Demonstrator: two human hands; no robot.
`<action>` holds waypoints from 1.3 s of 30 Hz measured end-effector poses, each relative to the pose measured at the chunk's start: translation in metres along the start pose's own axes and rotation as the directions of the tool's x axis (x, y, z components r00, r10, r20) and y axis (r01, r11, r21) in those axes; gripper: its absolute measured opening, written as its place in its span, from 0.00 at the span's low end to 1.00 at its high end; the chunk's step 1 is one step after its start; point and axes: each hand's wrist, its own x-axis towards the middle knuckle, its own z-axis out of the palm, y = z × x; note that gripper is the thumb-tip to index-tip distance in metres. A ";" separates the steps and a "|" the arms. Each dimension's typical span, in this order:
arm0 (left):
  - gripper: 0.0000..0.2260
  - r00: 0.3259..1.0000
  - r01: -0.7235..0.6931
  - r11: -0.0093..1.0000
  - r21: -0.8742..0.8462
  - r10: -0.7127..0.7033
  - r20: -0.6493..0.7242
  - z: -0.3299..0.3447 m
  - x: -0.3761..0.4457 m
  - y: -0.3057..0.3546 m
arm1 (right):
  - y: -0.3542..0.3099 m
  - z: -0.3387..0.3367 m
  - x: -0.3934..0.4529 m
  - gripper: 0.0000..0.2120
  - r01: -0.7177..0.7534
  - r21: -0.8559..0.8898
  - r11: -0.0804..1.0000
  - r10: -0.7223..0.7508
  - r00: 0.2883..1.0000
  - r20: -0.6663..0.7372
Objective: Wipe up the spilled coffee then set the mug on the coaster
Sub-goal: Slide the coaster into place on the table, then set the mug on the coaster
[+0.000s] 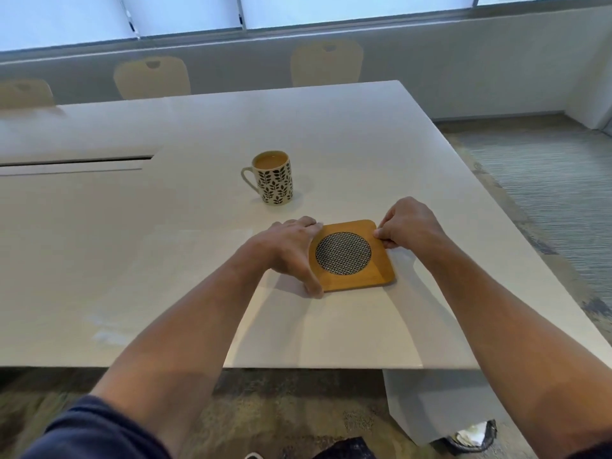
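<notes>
A square wooden coaster [356,278] with a round black-and-white patterned middle lies flat on the white table [165,260]. My left hand [291,250] grips its left edge, fingers at the far corner and thumb at the near corner. My right hand [409,225] pinches the coaster's far right corner. Behind them stands a cream mug [273,178] with a black leaf pattern, upright, full of milky coffee, handle to the left, apart from both hands. No spill or cloth shows on the table.
Three pale chairs [326,62] stand along the table's far side. A long slot [76,162] cuts the tabletop at the left. The table's right edge drops to carpet [546,200]. A bin with crumpled paper [472,437] sits under the near edge.
</notes>
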 end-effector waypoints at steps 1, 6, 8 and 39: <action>0.63 1.000 0.007 1.000 -0.016 -0.007 0.009 0.000 0.001 -0.001 | -0.001 0.000 -0.001 0.06 0.009 -0.024 1.000 -0.009 1.000 -0.006; 0.64 0.996 0.037 0.998 -0.041 -0.033 0.082 -0.001 0.005 -0.005 | -0.004 -0.003 -0.007 0.04 0.037 -0.164 0.986 -0.040 0.999 -0.015; 0.64 0.994 0.041 0.999 -0.031 -0.038 0.107 -0.004 0.006 -0.006 | -0.004 -0.003 -0.007 0.05 0.027 -0.174 0.984 -0.028 1.000 -0.003; 0.42 0.944 0.022 0.995 -0.094 -0.052 -0.326 0.004 0.018 -0.018 | -0.015 0.016 -0.001 0.18 0.406 -0.187 0.894 -0.423 0.904 -0.060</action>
